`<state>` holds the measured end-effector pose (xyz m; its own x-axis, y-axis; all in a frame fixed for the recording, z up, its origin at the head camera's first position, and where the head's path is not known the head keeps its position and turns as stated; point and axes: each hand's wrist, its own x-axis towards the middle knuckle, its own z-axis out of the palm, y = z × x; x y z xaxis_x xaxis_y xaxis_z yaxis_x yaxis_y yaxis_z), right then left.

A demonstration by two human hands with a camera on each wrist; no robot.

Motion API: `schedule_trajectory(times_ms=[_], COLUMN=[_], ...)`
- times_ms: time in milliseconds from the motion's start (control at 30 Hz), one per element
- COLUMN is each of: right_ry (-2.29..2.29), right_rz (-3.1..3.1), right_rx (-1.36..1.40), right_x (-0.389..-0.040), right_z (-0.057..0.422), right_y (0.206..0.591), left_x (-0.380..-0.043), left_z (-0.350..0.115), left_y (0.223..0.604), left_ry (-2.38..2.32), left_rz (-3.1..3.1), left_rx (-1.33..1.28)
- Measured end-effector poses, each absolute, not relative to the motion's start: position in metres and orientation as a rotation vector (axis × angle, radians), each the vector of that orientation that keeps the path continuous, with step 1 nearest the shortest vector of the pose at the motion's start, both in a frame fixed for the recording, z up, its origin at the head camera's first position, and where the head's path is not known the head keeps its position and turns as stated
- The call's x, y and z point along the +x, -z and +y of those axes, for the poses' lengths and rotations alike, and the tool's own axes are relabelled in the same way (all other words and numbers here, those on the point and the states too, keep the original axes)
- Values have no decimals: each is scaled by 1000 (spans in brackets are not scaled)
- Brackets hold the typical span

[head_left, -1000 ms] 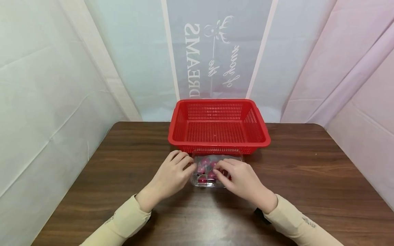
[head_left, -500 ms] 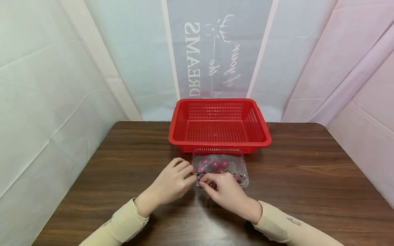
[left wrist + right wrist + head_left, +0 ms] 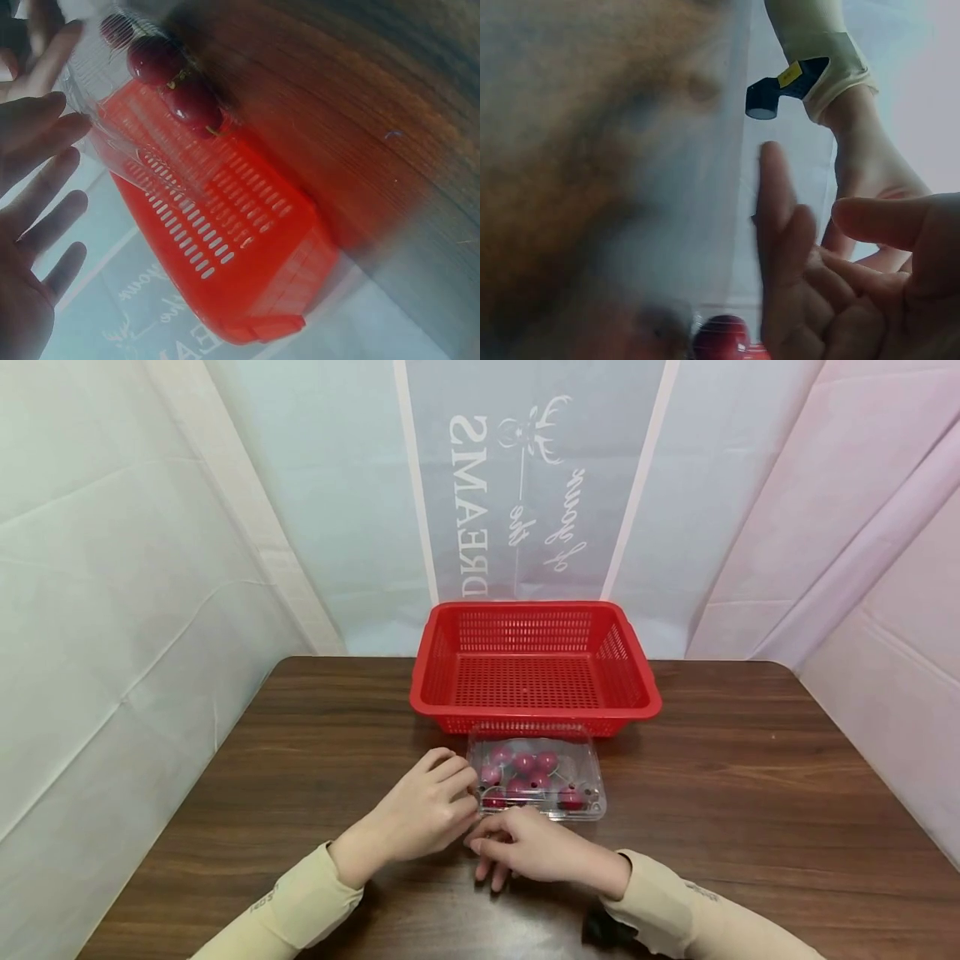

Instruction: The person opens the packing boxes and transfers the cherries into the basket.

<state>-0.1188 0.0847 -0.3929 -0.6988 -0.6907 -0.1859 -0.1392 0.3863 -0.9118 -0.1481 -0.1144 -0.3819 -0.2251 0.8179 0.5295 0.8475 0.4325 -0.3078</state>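
Note:
A clear plastic fruit box with several dark red cherries inside sits on the table against the basket's front. Along the box's left side is my left hand, its fingers loosely bent; in the left wrist view the fingers look spread and close to the plastic. Whether they touch it I cannot tell. My right hand is just in front of the box's left front corner, near the left fingertips, holding nothing visible. Its thumb and fingers stand apart in the right wrist view, where one cherry shows beyond them.
A red plastic basket with slotted walls stands directly behind the box, at the back of the brown wooden table. A grey cloth panel printed with mirrored lettering hangs behind it, with pale cloth at both sides.
My right hand has moved from over the box's right part, leftward and toward me, to its front left corner, uncovering the cherries. My left hand has shifted slightly toward me. The basket is still.

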Motion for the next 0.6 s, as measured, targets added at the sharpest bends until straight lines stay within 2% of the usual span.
schedule_trajectory(times_ms=[600], right_ry=[1339], right_rz=[1869], right_rx=[-530], right_x=[-126], right_z=[87], right_y=[413], left_x=[-147], left_z=[-115], left_y=[382], left_ry=[99], left_rz=[-2111], left_rx=[-1443])
